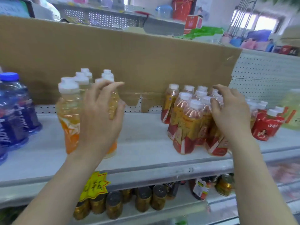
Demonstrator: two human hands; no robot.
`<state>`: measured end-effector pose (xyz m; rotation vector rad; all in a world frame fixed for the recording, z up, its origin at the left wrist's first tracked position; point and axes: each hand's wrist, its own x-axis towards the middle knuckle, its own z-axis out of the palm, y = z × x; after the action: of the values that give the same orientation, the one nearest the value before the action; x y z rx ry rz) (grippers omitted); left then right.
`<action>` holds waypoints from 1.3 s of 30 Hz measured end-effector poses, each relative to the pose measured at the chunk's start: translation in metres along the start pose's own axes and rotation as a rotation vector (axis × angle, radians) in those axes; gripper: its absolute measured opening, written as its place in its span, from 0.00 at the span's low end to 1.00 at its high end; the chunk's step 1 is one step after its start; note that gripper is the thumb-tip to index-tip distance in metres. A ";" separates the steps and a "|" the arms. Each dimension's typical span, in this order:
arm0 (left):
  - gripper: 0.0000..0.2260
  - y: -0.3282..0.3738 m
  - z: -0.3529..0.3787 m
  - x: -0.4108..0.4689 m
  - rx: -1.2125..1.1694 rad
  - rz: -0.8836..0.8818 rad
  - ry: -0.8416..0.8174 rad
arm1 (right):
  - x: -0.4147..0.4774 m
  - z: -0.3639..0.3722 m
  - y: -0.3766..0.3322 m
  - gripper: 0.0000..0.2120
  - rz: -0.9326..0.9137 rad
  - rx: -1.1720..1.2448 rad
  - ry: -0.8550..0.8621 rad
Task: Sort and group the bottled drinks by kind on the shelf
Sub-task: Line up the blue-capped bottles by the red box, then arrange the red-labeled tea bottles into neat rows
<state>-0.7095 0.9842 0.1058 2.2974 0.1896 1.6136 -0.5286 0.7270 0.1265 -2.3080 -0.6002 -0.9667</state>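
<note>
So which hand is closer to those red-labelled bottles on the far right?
Right. The right hand grips the gold-labelled bottles beside the red-labelled bottles; the left hand is far off, gripping the orange drink bottles.

- I count six orange drink bottles by their caps.
- About eight gold-and-red tea bottles.
- Roughly four red bottles.
- At least two blue bottles.

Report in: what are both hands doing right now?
Left hand gripping an orange bottle. Right hand gripping the gold-and-red bottles. Two groups apart on the shelf.
</note>
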 end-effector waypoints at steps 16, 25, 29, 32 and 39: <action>0.29 0.100 0.158 -0.010 -0.140 -0.352 -0.387 | 0.102 0.043 0.011 0.21 -0.415 -0.037 -0.772; 0.28 0.066 0.114 -0.004 -0.194 -0.448 -0.421 | 0.097 0.060 -0.016 0.26 -0.380 0.166 -0.750; 0.25 0.067 0.121 -0.005 -0.288 -0.431 -0.427 | 0.099 0.065 -0.024 0.22 -0.357 0.199 -0.785; 0.25 0.069 0.131 -0.003 -0.315 -0.399 -0.433 | 0.106 0.060 -0.026 0.23 -0.342 0.159 -0.813; 0.34 0.050 0.143 0.002 -0.247 -0.284 -0.480 | 0.148 0.055 -0.014 0.17 -0.250 0.162 -0.904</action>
<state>-0.5796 0.9113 0.0803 2.2630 0.1780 0.8670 -0.4154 0.7998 0.2095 -2.4737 -1.2821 0.1067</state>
